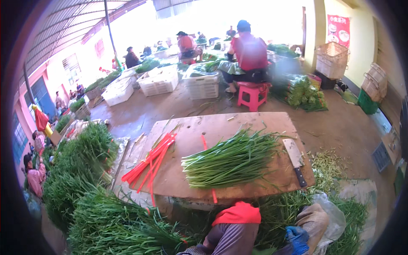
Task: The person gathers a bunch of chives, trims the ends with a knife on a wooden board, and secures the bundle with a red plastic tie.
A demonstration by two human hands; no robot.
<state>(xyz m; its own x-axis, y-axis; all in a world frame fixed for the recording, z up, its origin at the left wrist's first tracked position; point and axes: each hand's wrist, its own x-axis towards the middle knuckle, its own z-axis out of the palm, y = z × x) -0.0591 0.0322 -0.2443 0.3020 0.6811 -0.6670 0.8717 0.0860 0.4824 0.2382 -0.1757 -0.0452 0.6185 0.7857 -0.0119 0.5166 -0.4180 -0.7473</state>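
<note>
My right hand (298,239), in a blue glove, is low on the right beside my bent leg; its finger shape is too unclear to read. Of my left arm only a bit of grey sleeve (193,250) seems to show at the lower edge, and the hand is out of sight. Before me on the low wooden table (255,121), a heap of long green chives (229,159) lies across a red strip (214,195). To its right rests a cleaver (294,155) with a dark handle. Several loose red strips (148,163) lie on the left. Neither hand touches the table.
Large piles of chives (114,221) crowd the left and front left. Cut stem ends (325,165) litter the floor at right, near a clear plastic bag (331,219). Beyond the table, a person (250,51) sits on a pink stool (253,95) near white crates (159,80).
</note>
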